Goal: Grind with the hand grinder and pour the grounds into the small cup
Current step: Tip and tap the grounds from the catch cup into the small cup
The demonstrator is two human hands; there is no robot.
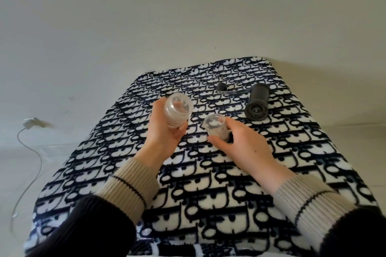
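- Left hand grips the jar, raised, mouth tilted toward the camera.
- Right hand clasps the cup, lower right of the jar.

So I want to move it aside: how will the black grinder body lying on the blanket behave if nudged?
The grinder body lies on its side and looks cylindrical, so it may roll. The fluffy blanket would probably slow that. Its crank handle lies beside it; whether still attached is unclear, so it may not follow.
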